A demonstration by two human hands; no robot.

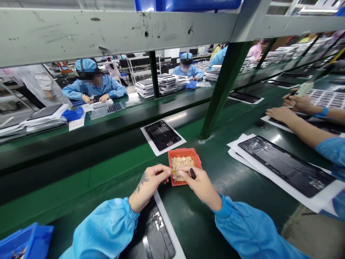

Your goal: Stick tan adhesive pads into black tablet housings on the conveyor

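Note:
My left hand (147, 185) is closed in a pinch on a small yellow strip (173, 171), held over the left side of a red tray (199, 160). Thin tan pieces (185, 160) fill that tray. Close by, my right hand (202, 185) has its thumb and forefinger pinched together near the strip's other end. A short black rod-like tool (192, 173) sticks up from between its fingers; the rest of it is hidden. Below my left forearm lies a black device panel (155, 233) on white paper, partly covered by the sleeve.
Another black panel (163, 135) lies on paper beyond the tray, and a larger panel (285, 165) is at right. A co-worker's hands (285, 115) work there. A green post (225, 91) and grey beam (115, 32) stand ahead. A blue bin (40, 237) sits lower left.

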